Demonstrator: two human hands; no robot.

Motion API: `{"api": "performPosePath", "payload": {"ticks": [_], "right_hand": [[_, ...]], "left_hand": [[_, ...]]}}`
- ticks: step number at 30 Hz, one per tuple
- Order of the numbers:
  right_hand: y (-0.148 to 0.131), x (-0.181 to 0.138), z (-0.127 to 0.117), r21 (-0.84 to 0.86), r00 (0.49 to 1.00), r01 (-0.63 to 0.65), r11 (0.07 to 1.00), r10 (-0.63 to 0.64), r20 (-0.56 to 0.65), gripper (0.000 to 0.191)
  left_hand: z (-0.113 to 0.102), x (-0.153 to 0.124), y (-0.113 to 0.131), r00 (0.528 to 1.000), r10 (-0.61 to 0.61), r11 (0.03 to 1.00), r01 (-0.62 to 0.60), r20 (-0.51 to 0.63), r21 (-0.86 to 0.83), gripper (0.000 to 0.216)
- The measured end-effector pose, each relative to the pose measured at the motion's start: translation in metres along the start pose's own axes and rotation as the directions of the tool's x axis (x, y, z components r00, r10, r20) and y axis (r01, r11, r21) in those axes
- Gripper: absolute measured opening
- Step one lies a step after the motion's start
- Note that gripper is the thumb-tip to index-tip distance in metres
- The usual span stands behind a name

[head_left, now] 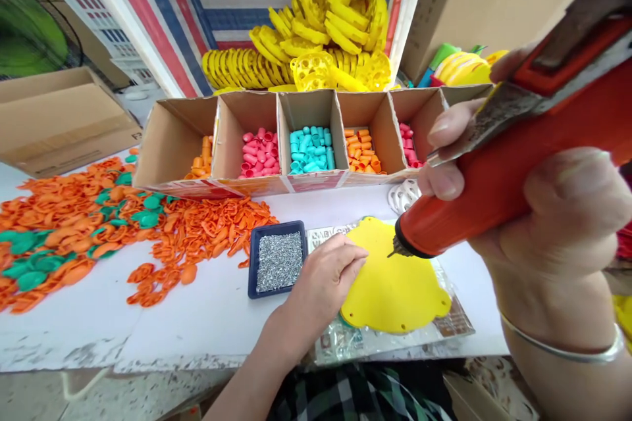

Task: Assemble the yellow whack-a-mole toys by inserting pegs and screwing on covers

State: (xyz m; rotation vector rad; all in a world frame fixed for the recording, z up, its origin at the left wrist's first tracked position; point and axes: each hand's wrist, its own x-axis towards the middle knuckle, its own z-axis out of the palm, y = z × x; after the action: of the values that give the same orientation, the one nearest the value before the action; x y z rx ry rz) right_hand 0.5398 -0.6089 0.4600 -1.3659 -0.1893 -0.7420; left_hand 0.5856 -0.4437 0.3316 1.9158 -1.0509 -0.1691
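Observation:
My right hand (548, 230) is wrapped round a red power screwdriver (474, 204). Its bit points down and to the left, over a flat yellow plastic plate (395, 283) with a scalloped outline and small holes along its edge. My left hand (330, 273) lies at the plate's left edge. Thumb and fingertips are pinched together there, and whatever they hold is too small to make out. Just left of that hand stands a dark blue tray (251, 273) full of small metal screws (280, 261). Under the plate lies a plastic-wrapped printed sheet (363, 345).
Behind the tray, a divided cardboard box (247, 185) holds pink, turquoise and orange caps. Orange and green plastic pieces (99, 210) cover the table's left side. Yellow plastic parts (326, 26) are heaped at the back. A white ring-shaped part (403, 196) lies near the box.

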Motion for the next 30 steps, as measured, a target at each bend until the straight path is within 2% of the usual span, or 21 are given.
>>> {"api": "performPosePath", "payload": {"ticks": [3, 5, 8, 11, 14, 18, 24, 30], "right_hand": [[-0.002, 0.000, 0.004, 0.045, 0.999, 0.016, 0.999, -0.014, -0.044, 0.031], [-0.001, -0.001, 0.004, 0.004, 0.999, 0.026, 1.000, -0.026, -0.028, 0.036], [0.005, -0.006, -0.002, -0.138, 0.999, 0.027, 0.990, -0.023, 0.027, 0.036], [0.011, -0.014, -0.010, -0.228, 0.997, -0.024, 0.973, 0.041, 0.071, 0.036], [0.016, -0.019, -0.011, -0.276, 0.997, -0.060, 0.959, 0.072, 0.036, 0.039], [0.019, -0.019, -0.009, -0.302, 0.999, -0.013, 0.953, 0.022, 0.026, 0.035], [0.023, -0.022, -0.013, -0.348, 0.996, 0.021, 0.937, 0.011, 0.089, 0.034], [0.020, -0.023, -0.010, -0.267, 0.995, -0.021, 0.963, 0.046, 0.086, 0.038]], "left_hand": [[0.003, 0.003, 0.001, 0.998, 0.008, 0.993, -0.016, 0.067, 0.121, 0.029], [0.003, 0.005, 0.005, 0.993, -0.008, 0.987, -0.011, 0.118, 0.163, 0.032], [0.004, 0.008, 0.010, 0.990, -0.015, 0.982, -0.012, 0.138, 0.190, 0.032], [0.004, 0.011, 0.013, 0.990, 0.019, 0.977, -0.047, 0.137, 0.208, 0.043], [0.003, 0.014, 0.015, 0.988, 0.049, 0.974, -0.079, 0.145, 0.211, 0.052], [0.000, 0.017, 0.019, 0.988, 0.041, 0.976, -0.071, 0.149, 0.204, 0.062], [-0.001, 0.018, 0.018, 0.983, 0.065, 0.977, -0.098, 0.173, 0.190, 0.064], [-0.003, 0.017, 0.013, 0.971, 0.079, 0.974, -0.124, 0.227, 0.189, 0.058]]}}
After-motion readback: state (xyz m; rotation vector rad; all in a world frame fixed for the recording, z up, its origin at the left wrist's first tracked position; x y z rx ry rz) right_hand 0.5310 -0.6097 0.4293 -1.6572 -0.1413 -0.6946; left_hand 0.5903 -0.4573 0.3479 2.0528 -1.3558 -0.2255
